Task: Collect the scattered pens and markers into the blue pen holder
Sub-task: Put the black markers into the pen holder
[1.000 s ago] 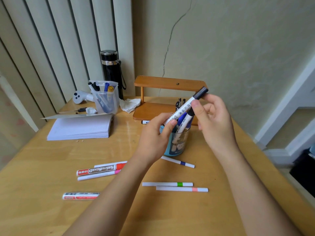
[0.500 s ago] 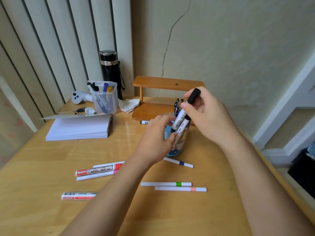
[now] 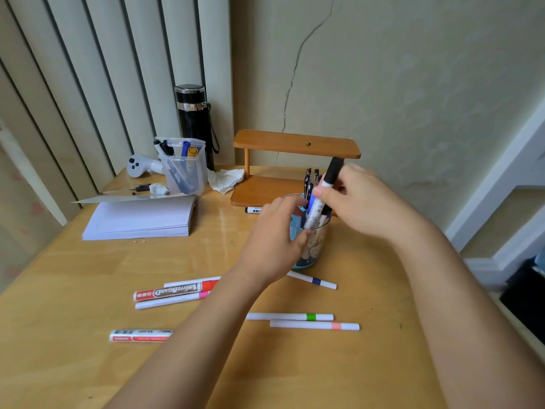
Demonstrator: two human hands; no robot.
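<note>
Blue at its rim and base, with a clear wall printed with a cartoon figure, the pen holder [image 3: 312, 246] stands on the wooden counter [image 3: 73, 290] just in front of a small wooden shelf [image 3: 295, 149]. Several dark pens already stand in it. The left hand [image 3: 277, 240] wraps the holder's near side, its grip closed on the wall. The right hand [image 3: 362, 202] pinches a white marker with a black cap [image 3: 321, 199], tilted, its lower end inside the holder.

Loose on the counter lie a white pen with a blue band [image 3: 312, 280], one with a green band [image 3: 290, 316], one with a pink band [image 3: 315, 326], a red whiteboard marker [image 3: 174, 292], a thin pink-tipped pen [image 3: 172, 301] and a second red marker [image 3: 140, 335]. Another black-capped marker [image 3: 253, 210] lies beside the shelf's base.
</note>
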